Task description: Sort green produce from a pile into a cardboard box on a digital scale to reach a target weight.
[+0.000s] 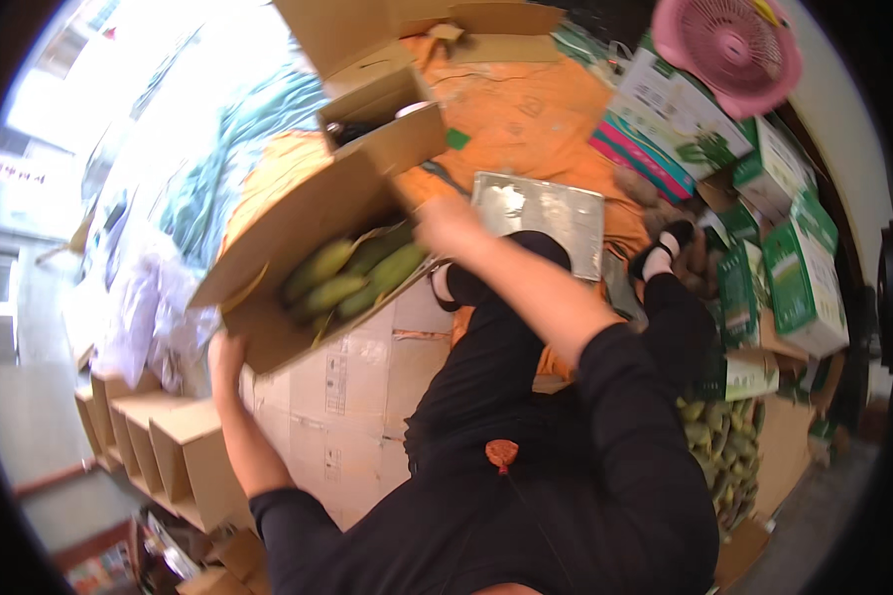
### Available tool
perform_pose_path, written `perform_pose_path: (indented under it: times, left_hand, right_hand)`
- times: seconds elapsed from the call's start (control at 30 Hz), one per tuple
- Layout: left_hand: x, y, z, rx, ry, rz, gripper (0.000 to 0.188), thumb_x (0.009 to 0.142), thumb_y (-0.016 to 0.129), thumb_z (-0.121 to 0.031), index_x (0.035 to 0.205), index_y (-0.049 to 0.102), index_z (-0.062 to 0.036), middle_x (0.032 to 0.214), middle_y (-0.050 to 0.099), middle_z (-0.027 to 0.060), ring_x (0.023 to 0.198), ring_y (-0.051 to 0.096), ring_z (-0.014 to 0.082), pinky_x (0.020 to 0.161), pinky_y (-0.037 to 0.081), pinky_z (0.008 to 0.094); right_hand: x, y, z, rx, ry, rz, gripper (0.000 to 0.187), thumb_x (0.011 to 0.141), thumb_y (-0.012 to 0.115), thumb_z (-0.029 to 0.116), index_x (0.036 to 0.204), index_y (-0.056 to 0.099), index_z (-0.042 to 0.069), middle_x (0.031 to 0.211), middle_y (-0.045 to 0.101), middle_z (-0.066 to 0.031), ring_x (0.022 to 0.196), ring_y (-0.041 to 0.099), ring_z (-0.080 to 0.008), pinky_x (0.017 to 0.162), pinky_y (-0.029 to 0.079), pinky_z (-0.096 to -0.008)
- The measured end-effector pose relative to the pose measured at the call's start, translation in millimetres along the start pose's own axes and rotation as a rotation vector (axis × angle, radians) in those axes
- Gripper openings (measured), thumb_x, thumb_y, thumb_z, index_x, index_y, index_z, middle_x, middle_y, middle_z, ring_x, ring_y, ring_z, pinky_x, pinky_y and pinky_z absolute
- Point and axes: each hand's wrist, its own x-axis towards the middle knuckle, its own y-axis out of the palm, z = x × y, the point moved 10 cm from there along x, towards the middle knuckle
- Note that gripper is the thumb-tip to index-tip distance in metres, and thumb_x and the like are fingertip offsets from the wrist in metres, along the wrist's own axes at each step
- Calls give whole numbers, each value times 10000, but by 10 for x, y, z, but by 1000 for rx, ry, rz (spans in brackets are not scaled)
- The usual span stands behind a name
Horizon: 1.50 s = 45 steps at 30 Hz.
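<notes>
An opened cardboard box [293, 213] is tilted between my two hands, its inside facing me. Several long green fruits [332, 290], mango-like in shape, lie in it. At the box's near left corner, my left hand [226, 359] is closed on the cardboard. My right hand [450, 226], slightly blurred, is closed at the right end of the box, by a flap; its fingertips are partly hidden. Below the box lies a flat surface of taped cardboard [357, 397].
Another open carton [397, 129] stands beyond on an orange sheet [526, 109]. A silver flat tray-like piece [551, 213] lies near my knee. Green-and-white boxes [804, 283] and a pink basket [729, 50] are at right, with a heap of green fruits [719, 451]. Empty cartons [184, 446] line the left.
</notes>
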Motion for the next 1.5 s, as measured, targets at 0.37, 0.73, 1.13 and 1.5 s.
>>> perform_pose_path:
  times: [0.37, 0.73, 1.13, 1.5]
  left_hand:
    - [-585, 1514, 907, -488, -304, 246, 248, 814, 555, -190, 831, 629, 46, 695, 591, 185, 660, 551, 293, 611, 460, 456]
    - [390, 1287, -511, -426, 42, 508, 242, 834, 573, -206, 893, 639, 19, 762, 616, 177, 701, 576, 290, 649, 479, 447]
    - [-28, 614, -1819, -342, 202, 731, 244, 856, 592, -222, 962, 650, -10, 835, 643, 168, 744, 604, 286, 690, 500, 436]
    - [-990, -309, -3158, -266, 306, 939, 255, 876, 610, -238, 1025, 660, -37, 902, 667, 160, 785, 629, 283, 727, 519, 427]
  right_hand:
    - [-1106, 2715, 1083, -555, -166, 819, 235, 819, 623, 216, 1040, 696, 185, 1133, 652, 2, 1057, 596, -166, 827, 513, -390]
    - [-458, 323, 753, 49, -288, 56, 230, 782, 588, 262, 825, 709, 72, 897, 688, -131, 838, 665, -258, 694, 515, -432]
    - [-1604, -2179, -1906, 492, -7, -683, 195, 790, 603, 238, 837, 663, 59, 817, 675, -123, 759, 637, -284, 670, 488, -385]
    - [-4012, -3375, -3992, -509, 884, -992, 299, 785, 656, 196, 1066, 594, 112, 1149, 517, -78, 1131, 462, -268, 877, 424, -466]
